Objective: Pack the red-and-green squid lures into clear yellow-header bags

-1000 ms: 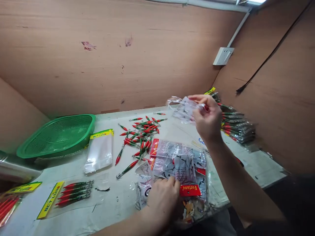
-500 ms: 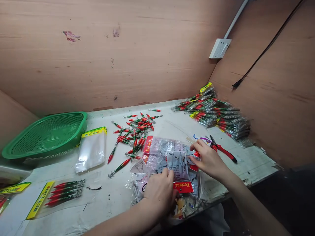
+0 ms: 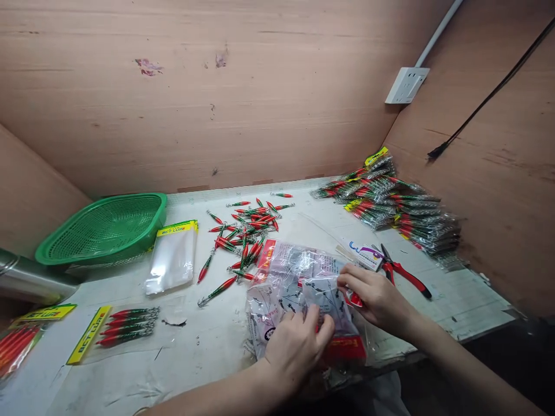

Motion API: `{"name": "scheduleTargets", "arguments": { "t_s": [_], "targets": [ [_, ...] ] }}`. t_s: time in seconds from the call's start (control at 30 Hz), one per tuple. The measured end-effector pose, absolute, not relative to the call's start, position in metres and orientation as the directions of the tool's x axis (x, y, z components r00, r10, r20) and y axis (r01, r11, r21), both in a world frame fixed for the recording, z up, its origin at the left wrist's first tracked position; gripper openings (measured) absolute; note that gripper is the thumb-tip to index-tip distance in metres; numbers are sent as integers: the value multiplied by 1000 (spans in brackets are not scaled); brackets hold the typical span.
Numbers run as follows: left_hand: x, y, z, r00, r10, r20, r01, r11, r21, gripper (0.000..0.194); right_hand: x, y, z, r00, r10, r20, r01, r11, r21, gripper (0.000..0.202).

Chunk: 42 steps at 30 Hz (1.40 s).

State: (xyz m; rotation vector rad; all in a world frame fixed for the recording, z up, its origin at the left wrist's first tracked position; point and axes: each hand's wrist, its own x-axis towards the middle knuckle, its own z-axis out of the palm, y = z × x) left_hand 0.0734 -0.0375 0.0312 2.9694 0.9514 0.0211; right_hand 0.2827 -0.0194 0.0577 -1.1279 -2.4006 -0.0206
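Observation:
Clear plastic packets (image 3: 321, 294) with red "Fortune" headers and printed grey inserts lie in a loose pile at the table's front edge. My left hand (image 3: 295, 346) rests over the near part of the pile, its fingers bent and the thumb apart from the index finger. At the right side of the pile, my right hand (image 3: 375, 297) has thumb and fingers closed on a packet edge, with a bit of red showing under them. Just behind the pile are loose red-and-green squid jigs (image 3: 247, 231), several with their hook crowns visible.
Red-handled pliers (image 3: 407, 277) lie right of my right hand. Bagged jigs (image 3: 390, 202) are heaped at the back right. On the left stand a green basket (image 3: 104, 225), empty header bags (image 3: 173, 257) and a bag of jigs (image 3: 125, 329). A wall socket (image 3: 407, 85) is above.
My left hand's fingers have loosened and spread over the packets. The near packet with the red header has shifted toward the table's edge. The view has turned slightly left.

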Motion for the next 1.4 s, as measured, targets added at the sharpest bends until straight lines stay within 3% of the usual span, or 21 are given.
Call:
{"name": "scheduleTargets", "arguments": {
  "t_s": [0.07, 0.17, 0.23, 0.33, 0.4, 0.47, 0.57, 0.63, 0.7, 0.8, 1.0, 1.2, 1.4],
  "targets": [
    [68, -45, 28, 809, 559, 184, 573, -819, -30, 30, 276, -25, 73, -404, 843, 355, 734, 530, -424, 17],
    [57, -55, 29, 737, 513, 439, 609, -786, -104, 32, 262, -32, 96, -192, 965, 176, 681, 260, -685, 24],
    [49, -57, 34, 675, 487, 554, 654, -743, -142, 39, 253, -33, 110, -114, 993, 33, 579, 93, -810, 30],
    [32, -50, 47, 656, 404, 638, 638, -748, -182, 47, 242, -27, 122, -123, 985, -118, 427, -55, -903, 33],
    [17, -41, 57, 704, 286, 650, 528, -824, -208, 39, 239, -16, 124, -153, 981, -117, 393, -49, -918, 33],
    [0, -33, 65, 731, 175, 660, 410, -886, -219, 32, 239, -1, 121, -124, 992, -17, 439, 40, -897, 29],
    [-26, -21, 74, 699, 161, 696, 385, -906, -176, 29, 238, 24, 116, -45, 982, 181, 523, 178, -834, 22],
    [-40, -10, 80, 607, 244, 756, 482, -869, -107, 28, 233, 41, 114, -74, 953, 295, 520, 289, -804, 19],
    [-49, 9, 88, 422, 459, 782, 710, -704, 30, 21, 220, 56, 115, -140, 881, 453, 490, 459, -741, 17],
    [-55, 51, 105, 5, 822, 570, 969, -145, 201, 20, 188, 80, 118, -186, 755, 629, 404, 642, -652, 13],
    [-51, 149, 127, -123, 887, 446, 981, 41, 189, 24, 103, 131, 118, -148, 815, 560, 366, 571, -735, 6],
    [-47, 198, 134, -146, 899, 412, 972, 52, 231, 19, 64, 151, 109, -17, 867, 498, 297, 480, -825, 12],
    [-66, 185, 161, -126, 832, 540, 931, -88, 354, 17, 101, 176, 102, 247, 910, 333, 73, 325, -943, 8]
  ]
}}
